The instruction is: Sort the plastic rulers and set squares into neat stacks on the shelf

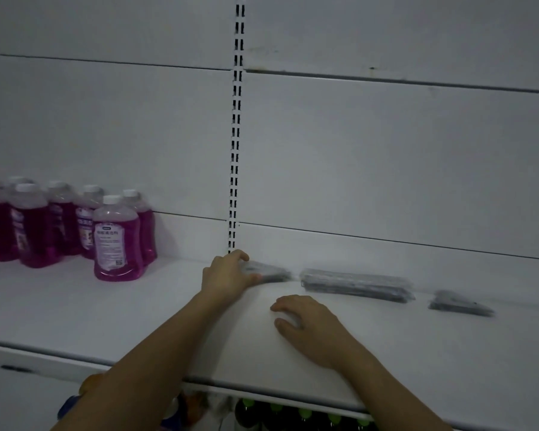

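Three ruler stacks (357, 284), seven bottles (117, 241), two hands (226, 275).

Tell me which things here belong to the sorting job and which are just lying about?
Part of the job:
- left stack, gripped by the left hand
- long middle stack
- small right stack
- shelf

Just there:
- purple bottles
- green-capped bottles on the shelf below
- right hand, resting on the shelf

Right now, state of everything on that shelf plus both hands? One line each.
left hand: on the left stack, fingers curled over its end
left stack: flat on the shelf, near the back wall, blurred
middle stack: long, flat, untouched
right stack: small, flat, apart from the others
right hand: resting on the shelf, fingers loosely curled, holding nothing
purple bottles: upright, capped, grouped at far left
shelf: white, level
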The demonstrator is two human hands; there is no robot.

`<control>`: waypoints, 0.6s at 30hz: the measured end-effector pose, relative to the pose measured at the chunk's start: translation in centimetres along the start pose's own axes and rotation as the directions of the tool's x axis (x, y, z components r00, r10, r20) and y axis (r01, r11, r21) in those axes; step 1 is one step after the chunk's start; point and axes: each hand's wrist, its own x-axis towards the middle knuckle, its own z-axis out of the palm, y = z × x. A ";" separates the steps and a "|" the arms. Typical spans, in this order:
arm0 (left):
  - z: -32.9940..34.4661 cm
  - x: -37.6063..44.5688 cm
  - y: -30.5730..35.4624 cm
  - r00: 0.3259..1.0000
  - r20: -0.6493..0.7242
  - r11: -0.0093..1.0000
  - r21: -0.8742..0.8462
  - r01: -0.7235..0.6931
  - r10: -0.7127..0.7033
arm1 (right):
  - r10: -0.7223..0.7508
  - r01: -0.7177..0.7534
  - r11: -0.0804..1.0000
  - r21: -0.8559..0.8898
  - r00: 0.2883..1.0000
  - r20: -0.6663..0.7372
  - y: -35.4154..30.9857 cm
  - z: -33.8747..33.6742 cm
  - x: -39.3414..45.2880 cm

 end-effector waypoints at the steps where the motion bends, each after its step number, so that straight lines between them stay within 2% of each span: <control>1: 0.0 0.2 -0.2 1.000 0.009 1.000 0.006 0.002 -0.002 | 0.004 -0.004 1.000 -0.005 1.000 -0.002 0.0 0.0 0.0; 5: 0.1 0.4 -1.0 0.999 0.039 0.999 -0.028 0.019 -0.017 | 0.013 -0.013 1.000 -0.025 1.000 0.001 -0.3 0.0 0.1; 8: 0.1 -0.4 -0.4 1.000 -0.026 1.000 -0.023 0.006 -0.006 | 0.018 -0.018 1.000 -0.019 1.000 0.012 -0.4 -0.1 0.0; 10: 0.1 -1.3 1.0 0.995 -0.079 0.999 -0.003 -0.054 0.054 | 0.026 -0.026 1.000 0.004 0.999 0.027 -0.5 -0.2 -0.1; 15: 0.4 -4.1 7.2 0.974 -0.089 0.972 0.127 -0.197 0.209 | 0.164 -0.164 0.948 0.272 0.986 0.022 0.0 -3.0 -1.3; 18: 1.4 -5.9 11.6 0.967 -0.018 0.948 0.201 -0.246 0.254 | 0.221 -0.220 0.937 0.271 0.975 0.027 2.1 -7.7 -3.5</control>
